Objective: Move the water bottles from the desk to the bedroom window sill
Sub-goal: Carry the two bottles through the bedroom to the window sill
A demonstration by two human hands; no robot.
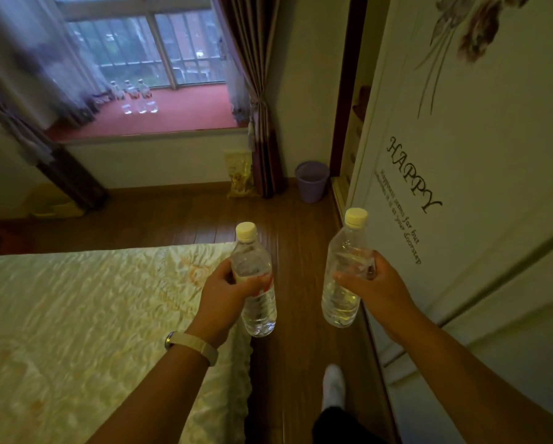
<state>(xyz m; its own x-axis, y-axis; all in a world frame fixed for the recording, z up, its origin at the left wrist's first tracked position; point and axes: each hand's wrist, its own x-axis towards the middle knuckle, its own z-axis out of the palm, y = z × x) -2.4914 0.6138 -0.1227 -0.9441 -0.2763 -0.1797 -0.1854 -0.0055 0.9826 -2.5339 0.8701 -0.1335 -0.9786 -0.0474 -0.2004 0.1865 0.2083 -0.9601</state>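
My left hand (227,293) grips a clear water bottle (257,312) with a pale cap, held upright above the wooden floor beside the bed. My right hand (374,286) grips a second clear water bottle (342,299), also upright, close to the wardrobe door. Far ahead, the red window sill (185,113) carries three water bottles (137,97) standing in a row near the glass.
A bed (92,315) with a cream cover fills the left. A white wardrobe door (461,187) with "HAPPY" lettering lines the right. A wooden floor aisle (300,315) runs between them. A purple bin (312,181) and a yellow bag (239,174) stand below the curtain (259,91).
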